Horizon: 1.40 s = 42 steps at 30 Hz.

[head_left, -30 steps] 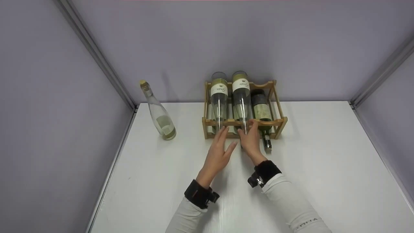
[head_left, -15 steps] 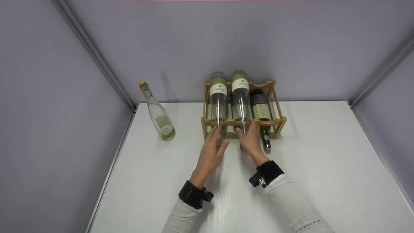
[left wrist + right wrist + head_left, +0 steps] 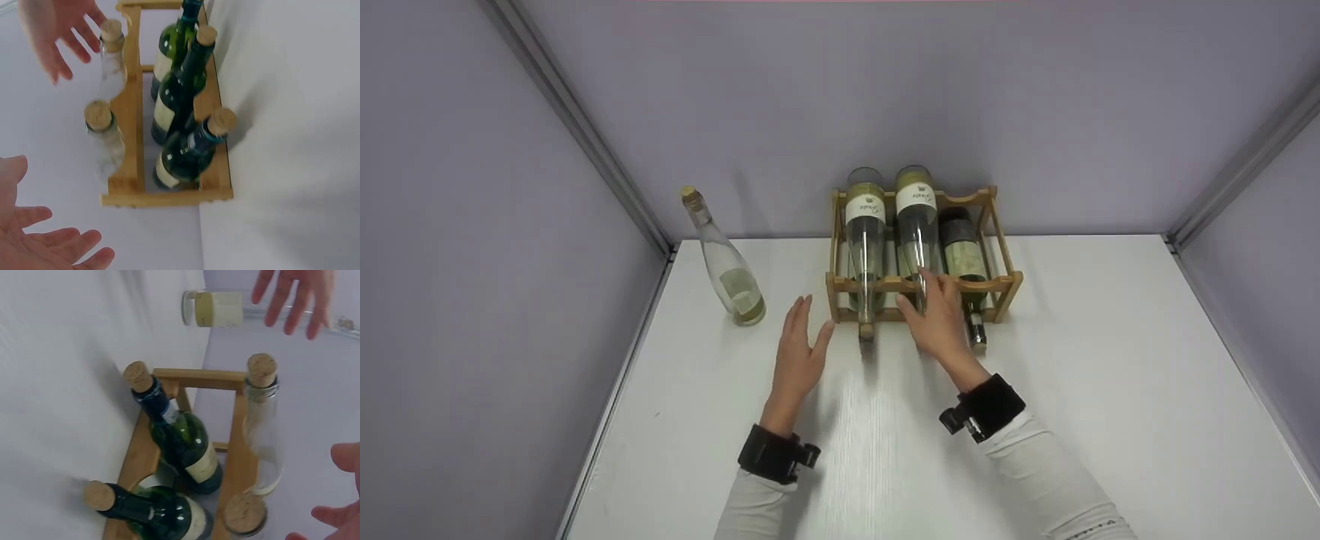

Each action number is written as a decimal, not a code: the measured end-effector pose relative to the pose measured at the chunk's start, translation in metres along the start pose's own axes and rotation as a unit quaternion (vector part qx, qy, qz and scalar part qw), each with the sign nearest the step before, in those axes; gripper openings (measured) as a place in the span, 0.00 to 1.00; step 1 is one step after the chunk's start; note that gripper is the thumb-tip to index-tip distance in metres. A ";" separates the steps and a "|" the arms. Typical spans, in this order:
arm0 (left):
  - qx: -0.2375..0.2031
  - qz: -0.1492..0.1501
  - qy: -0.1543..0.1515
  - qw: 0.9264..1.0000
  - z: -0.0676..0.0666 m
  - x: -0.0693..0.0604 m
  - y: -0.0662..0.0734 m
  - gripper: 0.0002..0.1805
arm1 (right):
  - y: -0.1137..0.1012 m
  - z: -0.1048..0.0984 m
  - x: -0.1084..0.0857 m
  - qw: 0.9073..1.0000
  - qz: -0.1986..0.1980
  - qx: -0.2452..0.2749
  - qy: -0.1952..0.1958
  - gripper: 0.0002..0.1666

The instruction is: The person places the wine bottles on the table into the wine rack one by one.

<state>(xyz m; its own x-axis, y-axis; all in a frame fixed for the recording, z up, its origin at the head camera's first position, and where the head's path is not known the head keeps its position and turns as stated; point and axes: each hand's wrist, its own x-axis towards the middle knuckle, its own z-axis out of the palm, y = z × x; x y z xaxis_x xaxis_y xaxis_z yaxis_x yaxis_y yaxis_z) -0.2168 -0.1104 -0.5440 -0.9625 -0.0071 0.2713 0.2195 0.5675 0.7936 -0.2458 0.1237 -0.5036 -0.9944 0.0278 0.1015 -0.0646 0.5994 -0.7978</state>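
Observation:
Two clear corked bottles lie on the top tier of a wooden wine rack (image 3: 1005,283), necks toward me: a left one (image 3: 866,247) and a middle one (image 3: 916,232). My right hand (image 3: 939,319) is at the neck of the middle bottle, its fingers spread and not wrapped round it. Left of the rack, my left hand (image 3: 799,360) is held in the air, fingers straight, touching nothing. Dark green corked bottles lie in the lower tier; the left wrist view shows a nearest one (image 3: 188,154), a middle one (image 3: 180,93) and a far one (image 3: 171,48).
Another clear corked bottle (image 3: 735,277) stands upright on the white table (image 3: 697,420), left of the rack. A back wall (image 3: 780,112) rises behind the rack, with side walls to the left and right.
My left hand has moved left, away from the left clear bottle's neck, uncovering its cork. My right hand's fingers have loosened from the middle bottle's neck. The bottles stay in place.

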 end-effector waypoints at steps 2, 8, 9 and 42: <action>0.004 -0.015 0.017 1.000 -0.007 0.001 -0.008 0.35 | -0.006 0.000 -0.003 1.000 -0.017 0.011 -0.015 0.39; -0.012 -0.055 0.093 0.994 -0.025 0.007 -0.030 0.34 | -0.024 -0.001 -0.011 0.996 -0.054 0.038 -0.059 0.41; -0.014 -0.064 0.107 0.992 -0.028 0.009 -0.033 0.34 | -0.026 0.000 -0.012 0.995 -0.060 0.037 -0.065 0.41; -0.050 -0.172 0.180 0.967 -0.068 0.093 -0.091 0.53 | -0.061 0.033 -0.022 0.963 -0.126 0.055 -0.232 0.43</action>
<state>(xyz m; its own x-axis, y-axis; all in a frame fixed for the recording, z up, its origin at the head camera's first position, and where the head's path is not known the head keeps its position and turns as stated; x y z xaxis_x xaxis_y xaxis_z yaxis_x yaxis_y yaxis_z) -0.3150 -0.2184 -0.5541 -0.8670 -0.4783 0.1394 -0.0729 0.3986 0.9142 -0.2231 0.0601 -0.4767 -0.8746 -0.4827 0.0448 -0.2925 0.4517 -0.8429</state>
